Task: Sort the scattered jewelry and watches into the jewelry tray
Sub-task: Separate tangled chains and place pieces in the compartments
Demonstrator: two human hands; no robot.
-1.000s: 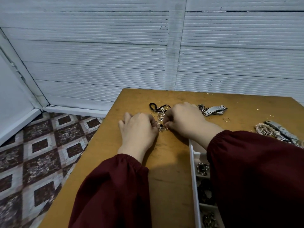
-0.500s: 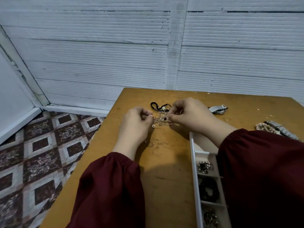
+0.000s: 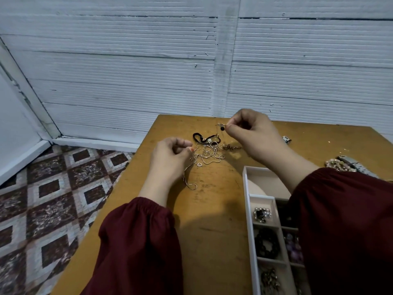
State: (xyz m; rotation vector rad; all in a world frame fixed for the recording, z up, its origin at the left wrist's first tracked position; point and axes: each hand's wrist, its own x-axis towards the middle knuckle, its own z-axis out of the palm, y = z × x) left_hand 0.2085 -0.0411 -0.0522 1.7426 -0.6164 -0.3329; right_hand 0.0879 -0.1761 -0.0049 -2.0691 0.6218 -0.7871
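Observation:
A tangle of thin silver chains and rings (image 3: 207,153) lies on the wooden table (image 3: 212,231), with a black cord bracelet (image 3: 201,138) just behind it. My left hand (image 3: 170,158) pinches a silver chain (image 3: 188,177) whose loose end trails toward me over the table. My right hand (image 3: 253,135) is raised above the pile and pinches a small piece with a black bead (image 3: 222,128). The white jewelry tray (image 3: 247,201) sits at the right, partly under my right sleeve, with beads and bracelets in its compartments.
A beaded bracelet (image 3: 336,163) and a metal watch band (image 3: 353,163) lie at the table's right side. Part of a silver watch (image 3: 286,139) shows behind my right hand. The table's left edge drops to a tiled floor; a white wall stands behind.
My right hand has lifted up and back from the pile with the black-bead piece. My left hand has pulled a chain out to the left, stretching it away from the tangle.

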